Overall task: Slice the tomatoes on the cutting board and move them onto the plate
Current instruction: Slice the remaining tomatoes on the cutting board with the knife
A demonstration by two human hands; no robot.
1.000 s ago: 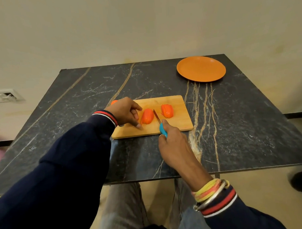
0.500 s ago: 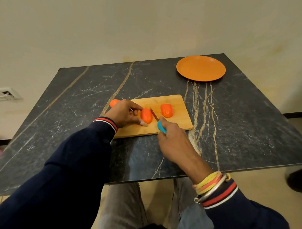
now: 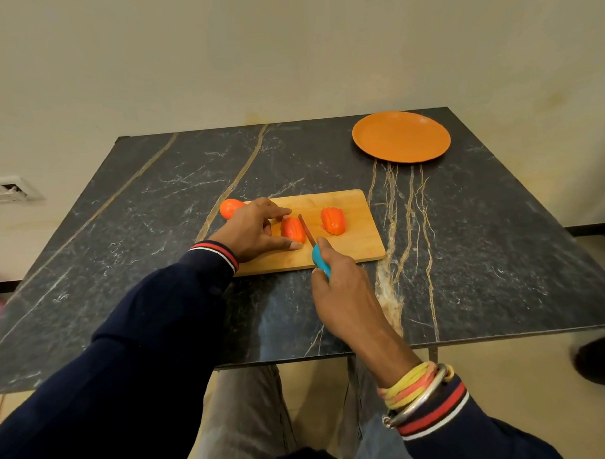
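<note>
Progress: the task is under way, and by my judgement less than half done. The plate (image 3: 401, 137) sits bare at the far right of the worktop (image 3: 156, 207), well apart from the board (image 3: 360, 241); nothing has been moved onto it.

On the board you have 2 tomatoes in view. The right tomato (image 3: 333, 221) shows cut lines across its top and appears already sliced, its pieces standing together. The middle tomato (image 3: 293, 230) looks whole from here; I cannot tell whether a cut has started. A 3rd tomato (image 3: 231, 207) lies at the far left corner of the board, partly hidden behind your left hand, apparently untouched.

Hands: your left hand (image 3: 256, 231) is spread, with fingers arched over the middle tomato, thumb flat on the board just beside it, steadying it. Your right hand (image 3: 341, 286) is closed around the blue handle of the knife (image 3: 308, 231), the blade lying against the middle tomato's right side.

Remaining, as I judge it: slice the middle tomato, slice the 3rd, then carry all pieces across to the plate.

Condition: the tomatoes are orange-red, oblong, smooth-skinned.
</note>
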